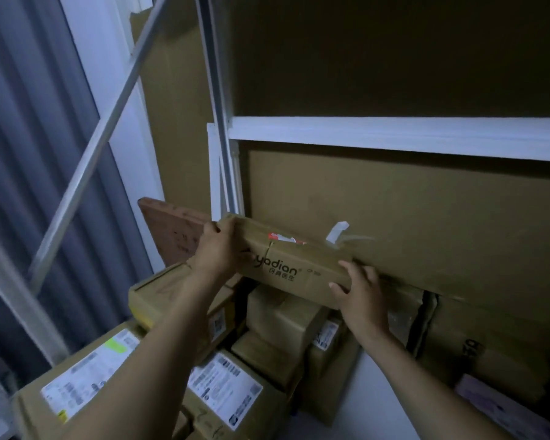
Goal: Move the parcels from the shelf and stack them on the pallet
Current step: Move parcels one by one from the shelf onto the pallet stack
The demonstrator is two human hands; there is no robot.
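Observation:
A long brown cardboard parcel (pixel 294 265) printed "yadian" sits on top of a pile of parcels (pixel 280 315), tilted, with red and white tape on its top edge. My left hand (pixel 219 249) grips its left end, fingers wrapped over the top corner. My right hand (pixel 359 290) holds its right end from the front, fingers spread around the lower corner. Below lie several stacked parcels with white shipping labels, such as one at the lower centre (pixel 226 389) and one at the lower left (pixel 86 376).
A white metal shelf frame (pixel 394 133) with a large flat carton (pixel 426 211) behind it fills the right. A diagonal metal brace (pixel 99 134) crosses the left, in front of a grey corrugated wall (pixel 29 154). A reddish board (pixel 172 227) leans behind the pile.

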